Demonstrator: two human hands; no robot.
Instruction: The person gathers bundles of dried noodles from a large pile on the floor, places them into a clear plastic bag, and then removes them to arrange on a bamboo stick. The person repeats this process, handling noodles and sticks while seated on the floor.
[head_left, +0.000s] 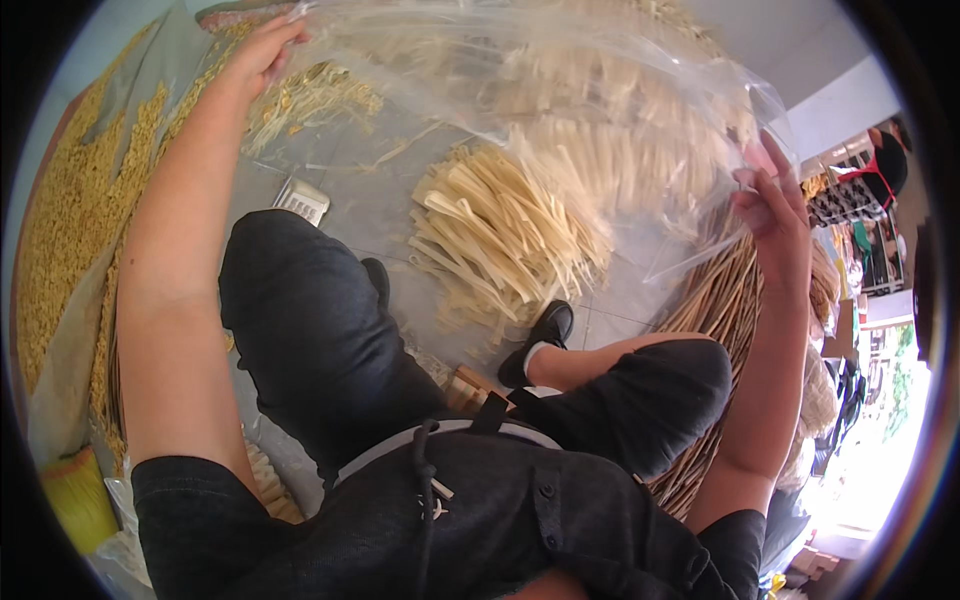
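My left hand (271, 54) is raised at the upper left, its fingers closed on the edge of a clear plastic sheet (442, 82). At the upper right my right hand (772, 187) holds the sheet's other side with bent fingers, partly seen through the film. Between both arms the sheet is stretched wide and is blurred. Beneath and beyond it lie rows of pale, flat plant-like strips (615, 161). A loose pile of similar cream strips (499, 225) rests on the grey tiled floor in front of my feet.
Yellow dried pieces (67, 300) cover the far left. A white slotted object (302, 201) lies beyond my left knee. Long thin brown stalks (720, 300) run along the right. A yellow bag (79, 499) sits at lower left. Shelves with goods (874, 240) stand at far right.
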